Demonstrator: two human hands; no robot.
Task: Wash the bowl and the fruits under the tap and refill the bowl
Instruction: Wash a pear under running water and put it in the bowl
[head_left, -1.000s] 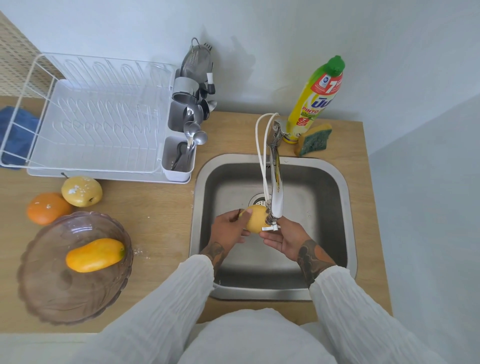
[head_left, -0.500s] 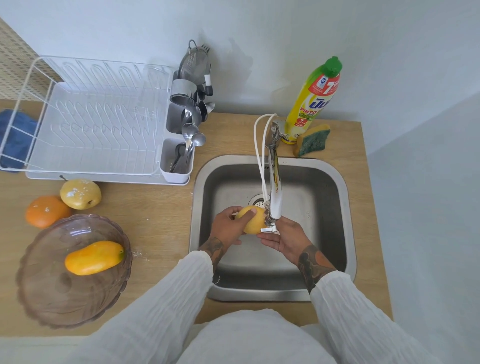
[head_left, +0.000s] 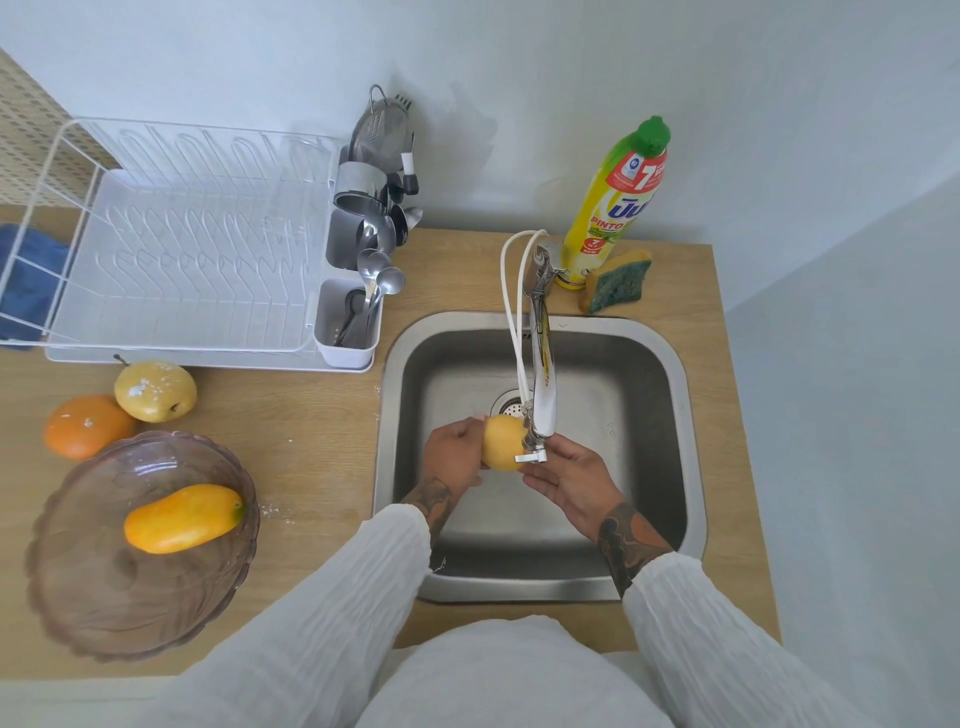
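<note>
Over the steel sink (head_left: 670, 374), my left hand (head_left: 454, 454) grips a round yellow fruit (head_left: 501, 441) under the spout of the tap (head_left: 540, 374). My right hand (head_left: 571, 475) lies flat beside the fruit, fingers touching its underside near the spout's small lever. A brownish glass bowl (head_left: 93, 582) stands on the counter at the left with a yellow-orange mango (head_left: 179, 518) inside. Behind the bowl lie an orange (head_left: 85, 425) and a yellow pear (head_left: 155, 391) speckled with white. I cannot tell whether water is running.
A white dish rack (head_left: 182, 249) with a cutlery holder (head_left: 345, 322) fills the back left. A dish-soap bottle (head_left: 615, 202) and a sponge (head_left: 618, 280) stand behind the sink. A blue cloth (head_left: 26, 280) lies at the far left. White specks dot the counter near the bowl.
My left hand has turned the yellow fruit a little under the spout, with my right hand's fingers shifting against it. The bowl and the other fruits have stayed in place.
</note>
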